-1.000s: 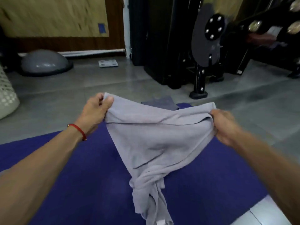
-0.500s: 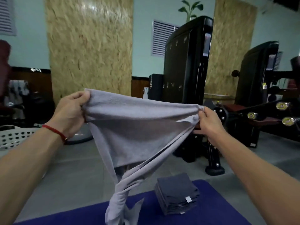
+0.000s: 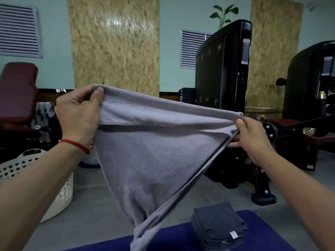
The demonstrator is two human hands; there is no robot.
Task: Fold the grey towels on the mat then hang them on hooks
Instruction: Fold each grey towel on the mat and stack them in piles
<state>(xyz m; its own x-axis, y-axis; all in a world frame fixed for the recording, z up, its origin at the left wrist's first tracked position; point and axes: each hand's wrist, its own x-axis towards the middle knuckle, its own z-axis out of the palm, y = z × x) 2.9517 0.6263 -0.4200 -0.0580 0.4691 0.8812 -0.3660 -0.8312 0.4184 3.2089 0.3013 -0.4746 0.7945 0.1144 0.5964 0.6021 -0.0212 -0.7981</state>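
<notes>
A light grey towel hangs in the air between both hands, stretched along its top edge and narrowing to a twisted tail near the blue mat. My left hand pinches the towel's upper left corner. My right hand grips the upper right corner, slightly lower. A stack of folded dark grey towels lies on the mat at the lower right. Small hooks show on the side of the black machine behind the towel.
A white perforated laundry basket stands on the grey floor at left. A black gym machine with a foot stands close behind the mat. A dark red bench is at far left, another machine at right.
The towel has been lifted from over the mat to chest height, and my view has tilted up toward the wall. Both hands keep their grip on the top corners.
</notes>
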